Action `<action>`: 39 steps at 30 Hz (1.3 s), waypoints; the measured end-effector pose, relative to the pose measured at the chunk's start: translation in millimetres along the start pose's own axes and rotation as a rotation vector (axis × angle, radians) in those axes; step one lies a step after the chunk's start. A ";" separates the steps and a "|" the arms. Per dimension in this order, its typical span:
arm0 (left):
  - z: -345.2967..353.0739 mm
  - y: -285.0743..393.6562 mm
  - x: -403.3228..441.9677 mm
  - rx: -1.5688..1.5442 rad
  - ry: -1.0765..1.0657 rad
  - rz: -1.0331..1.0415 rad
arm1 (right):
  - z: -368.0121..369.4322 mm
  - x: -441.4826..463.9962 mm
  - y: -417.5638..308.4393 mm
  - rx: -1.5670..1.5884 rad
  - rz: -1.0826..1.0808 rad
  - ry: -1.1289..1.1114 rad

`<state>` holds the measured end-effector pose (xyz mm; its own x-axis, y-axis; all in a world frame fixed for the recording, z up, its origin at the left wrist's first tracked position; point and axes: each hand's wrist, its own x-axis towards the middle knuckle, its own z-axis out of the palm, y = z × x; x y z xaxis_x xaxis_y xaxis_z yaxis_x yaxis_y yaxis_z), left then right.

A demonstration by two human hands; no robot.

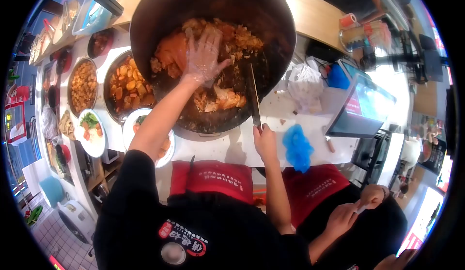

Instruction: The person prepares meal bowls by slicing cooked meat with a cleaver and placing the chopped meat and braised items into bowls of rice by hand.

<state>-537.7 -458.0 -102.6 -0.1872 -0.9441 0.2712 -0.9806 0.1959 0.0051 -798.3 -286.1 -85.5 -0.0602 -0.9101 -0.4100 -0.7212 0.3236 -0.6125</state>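
Around the gloved left fingers, shows a huge dark pot (261, 8), wide open. Below both hands, shows a white counter (339, 153) and a black shirt with Chinese characters in red and white, tilted and too small to read surely. Between shirt and pot, wears a red apron (213, 173) with a line of white characters, likewise unreadable. Right of the right fingers, shows a co-worker's red apron (315, 187), also printed in white but partly cut off by folds, and farther off a tilted screen (361, 107) with blurred content. Left of the left fingers, outside the pot, shows orange-brown chunks (130, 83) in a round pan, then two white plates, one (93, 150) in full view, the other (128, 133) partly hidden by the left forearm.

Under the left fingers, inside the pot, shows reddish-brown meat (170, 52); hides some of it beneath the palm. Spreads the left hand (202, 59) wide, palm down on the meat, grasping nothing visibly. Closes the right hand (265, 141) around the handle of a long knife (254, 93), blade reaching into the pot. Just right of those fingers, shows crumpled blue plastic (298, 146).
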 end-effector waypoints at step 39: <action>-19.5 34.3 -103.4 -0.378 -0.300 -0.055 | 7.2 7.4 37.0 0.057 -0.158 0.033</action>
<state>-550.9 -348.5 -111.7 -0.1983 -0.9797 -0.0290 -0.9103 0.1731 0.3760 -820.4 -279.0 -116.1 0.0273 -0.9585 -0.2839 -0.6829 0.1895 -0.7055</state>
